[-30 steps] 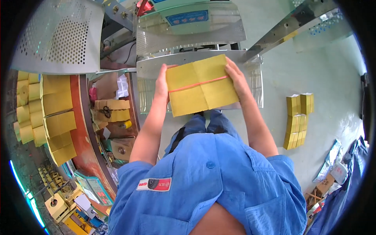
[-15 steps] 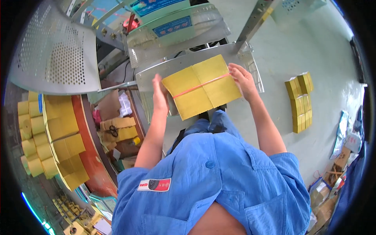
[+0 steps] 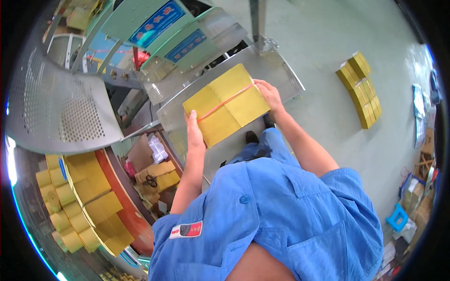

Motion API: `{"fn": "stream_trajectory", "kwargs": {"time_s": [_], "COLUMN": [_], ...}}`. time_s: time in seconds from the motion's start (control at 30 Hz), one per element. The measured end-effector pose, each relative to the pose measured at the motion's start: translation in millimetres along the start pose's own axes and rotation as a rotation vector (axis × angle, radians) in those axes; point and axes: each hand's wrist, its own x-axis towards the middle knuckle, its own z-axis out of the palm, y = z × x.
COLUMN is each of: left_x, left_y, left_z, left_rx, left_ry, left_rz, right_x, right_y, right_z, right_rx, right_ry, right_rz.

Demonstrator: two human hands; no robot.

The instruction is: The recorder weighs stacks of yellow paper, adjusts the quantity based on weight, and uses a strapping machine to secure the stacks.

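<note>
A thick bundle of yellow paper (image 3: 234,112) with a crease across its middle and a red strap around it is between my two hands, tilted, over a grey metal tray (image 3: 283,70). My left hand (image 3: 194,132) closes on its left end, thumb on top near the strap. At the opposite end my right hand (image 3: 270,97) grips the edge, fingers partly tucked out of sight. Whether the bundle still touches the tray cannot be made out.
A green machine (image 3: 154,23) with blue labels stands beyond the tray. A perforated metal guard (image 3: 79,103) curves at the left. Below it are yellow paper stacks (image 3: 101,196) and an open drawer with scissors (image 3: 151,181). More strapped yellow bundles (image 3: 358,93) lie on the floor at right.
My hands, apart from or barely at the bundle's ends before, now grip it. The view has turned, so the machine and floor bundles appear shifted.
</note>
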Motion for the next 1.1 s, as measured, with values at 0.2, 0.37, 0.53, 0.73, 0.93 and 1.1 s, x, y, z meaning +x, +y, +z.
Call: {"fn": "stream_trajectory", "kwargs": {"time_s": [0.2,0.37,0.53,0.73,0.93,1.1], "left_x": [-2.9,15.4,-10.1,-48.1,-85.2,-109.7], "left_y": [22.3,-10.8,-7.9,-27.7,-124.0,-198.2], "left_z": [-34.7,-48.7,26.8,162.4,378.6,514.0], "left_rx": [-0.127,0.079,0.242,0.354,0.438,0.482], "left_ry": [0.075,0.103,-0.012,-0.131,-0.515,-0.773], "left_rz": [-0.098,-0.210,-0.066,-0.151,-0.259,-0.293], "right_x": [15.4,23.9,-1.2,-81.5,-170.0,-222.6], "right_y": [7.1,-25.0,-17.3,-18.9,-66.9,-91.8], "right_z": [-7.1,-1.4,-22.5,-181.4,-375.9,-506.5], "right_rx": [-0.700,-0.973,-0.955,0.050,0.622,0.568], "right_ry": [-0.046,-0.144,-0.116,0.246,0.530,0.724], "right_rz": [-0.077,0.086,0.087,0.081,0.350,0.099]}}
